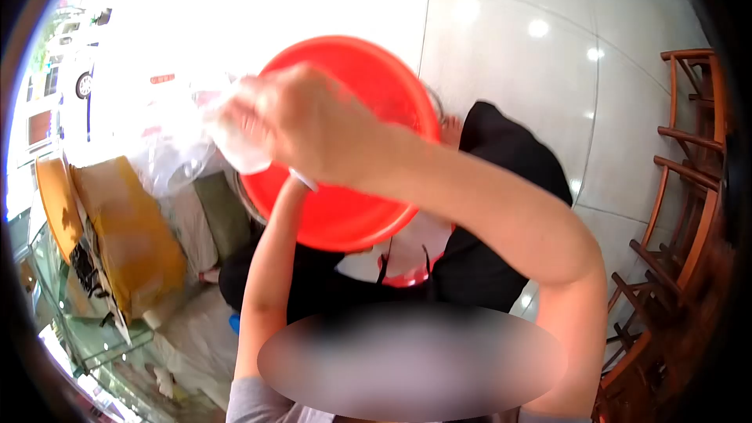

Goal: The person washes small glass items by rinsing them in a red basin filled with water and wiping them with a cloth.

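Observation:
A red basin (376, 63) stands on the floor between my bent legs. My right hand (301, 121) is raised over its left side, blurred, with the fingers curled closed. At those fingers shows a whitish, translucent piece (244, 145); whether it is plastic or something else I cannot make out. My left forearm (270, 266) reaches up over the near rim of the basin. The left hand itself is hidden behind the right hand. A small white strip (304, 180) shows just under my right wrist. Left of the hands lies a clear plastic bag (168, 160).
A yellow-wrapped package (125, 227) and a greenish bundle (223, 211) stand at the left, by a glass case (94, 337). Wooden chairs (689, 157) line the right side. A red object (403, 274) lies between my legs on the tiled floor (517, 47).

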A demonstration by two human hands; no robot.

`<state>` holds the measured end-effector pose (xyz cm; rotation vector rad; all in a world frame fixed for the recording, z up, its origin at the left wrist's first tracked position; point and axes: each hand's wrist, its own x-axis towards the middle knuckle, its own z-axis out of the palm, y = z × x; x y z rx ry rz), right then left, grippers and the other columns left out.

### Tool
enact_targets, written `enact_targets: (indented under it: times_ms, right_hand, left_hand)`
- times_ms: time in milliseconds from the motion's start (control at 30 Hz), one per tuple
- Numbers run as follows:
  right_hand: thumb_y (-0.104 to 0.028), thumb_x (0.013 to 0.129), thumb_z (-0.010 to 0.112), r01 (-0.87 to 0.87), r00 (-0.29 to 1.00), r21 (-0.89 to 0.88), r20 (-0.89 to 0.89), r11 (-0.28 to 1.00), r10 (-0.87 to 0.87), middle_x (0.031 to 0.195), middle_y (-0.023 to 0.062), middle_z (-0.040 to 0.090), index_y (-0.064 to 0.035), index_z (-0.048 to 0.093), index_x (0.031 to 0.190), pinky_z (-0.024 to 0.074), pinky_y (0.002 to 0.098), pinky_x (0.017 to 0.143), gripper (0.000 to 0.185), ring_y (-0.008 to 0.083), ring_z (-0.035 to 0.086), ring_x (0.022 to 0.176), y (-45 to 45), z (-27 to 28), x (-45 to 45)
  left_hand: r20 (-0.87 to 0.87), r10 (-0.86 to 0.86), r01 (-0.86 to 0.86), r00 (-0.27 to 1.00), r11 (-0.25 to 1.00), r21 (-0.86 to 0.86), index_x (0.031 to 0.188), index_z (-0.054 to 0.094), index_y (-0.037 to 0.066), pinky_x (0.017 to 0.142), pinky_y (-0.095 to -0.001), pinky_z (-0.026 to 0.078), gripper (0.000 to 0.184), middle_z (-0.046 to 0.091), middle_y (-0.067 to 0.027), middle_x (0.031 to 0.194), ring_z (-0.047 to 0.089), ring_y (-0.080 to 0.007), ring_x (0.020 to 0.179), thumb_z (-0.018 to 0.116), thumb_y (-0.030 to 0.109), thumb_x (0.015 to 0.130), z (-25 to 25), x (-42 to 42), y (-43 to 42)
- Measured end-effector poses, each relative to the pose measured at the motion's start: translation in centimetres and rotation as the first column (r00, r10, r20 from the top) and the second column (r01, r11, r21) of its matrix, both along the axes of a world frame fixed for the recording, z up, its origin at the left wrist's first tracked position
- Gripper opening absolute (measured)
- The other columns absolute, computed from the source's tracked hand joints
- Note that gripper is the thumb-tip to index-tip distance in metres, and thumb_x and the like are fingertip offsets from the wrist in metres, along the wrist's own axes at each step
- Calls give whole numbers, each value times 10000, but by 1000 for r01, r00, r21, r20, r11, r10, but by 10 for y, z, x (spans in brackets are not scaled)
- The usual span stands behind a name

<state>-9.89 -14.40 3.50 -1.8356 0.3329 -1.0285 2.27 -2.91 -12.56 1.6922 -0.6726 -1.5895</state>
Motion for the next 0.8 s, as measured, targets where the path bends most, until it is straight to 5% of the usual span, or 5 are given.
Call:
enact_targets:
  times_ms: [167, 267, 333, 433, 800]
  right_hand:
    - [-129, 839, 549, -85, 995, -7, -45, 996, 84, 588, 160, 557, 19, 588, 809, 445, 353, 488, 156, 291, 572, 524, 5, 7, -4]
    - [-112, 836, 550, -6, 999, -9, -37, 1000, 5, 588, 157, 560, 21, 590, 805, 434, 338, 480, 143, 272, 566, 513, -5, 6, -12]
    - [-82, 829, 557, -42, 996, 107, -71, 993, 49, 603, 157, 567, 29, 586, 793, 424, 326, 475, 120, 257, 555, 507, -3, 6, -12]
    - [-75, 826, 561, -10, 1000, 2, -8, 1000, 10, 592, 153, 558, 30, 585, 791, 422, 321, 467, 113, 257, 553, 505, -3, -2, -9]
    - [-64, 836, 550, -21, 1000, 38, -10, 999, 21, 600, 143, 557, 47, 577, 797, 398, 292, 449, 122, 220, 528, 487, -6, -5, -11]
  left_hand:
    - [405, -197, 118, 893, 970, 211, 973, 572, 68, 550, -293, 400, 286, 605, -60, 836, 497, -182, 631, 459, 289, 831, -56, 10, 30]
    - [-18, 179, -178, 984, 982, 61, 975, 570, 70, 554, -295, 399, 292, 604, -59, 839, 494, -184, 633, 456, 299, 834, -4, -6, 18]
    - [-458, 456, -447, 763, 884, 136, 976, 570, 72, 556, -297, 398, 296, 604, -58, 841, 492, -184, 634, 454, 306, 836, 30, -16, 19]
    - [-838, 227, -357, 497, 933, 42, 1008, 541, 84, 521, -295, 332, 346, 567, -53, 833, 422, -178, 589, 412, 358, 840, 40, -18, 21]
    - [-961, 157, -308, 227, 948, 81, 1110, 498, 25, 374, -196, 306, 453, 570, -163, 927, 385, -110, 447, 277, 380, 936, 45, -32, 24]
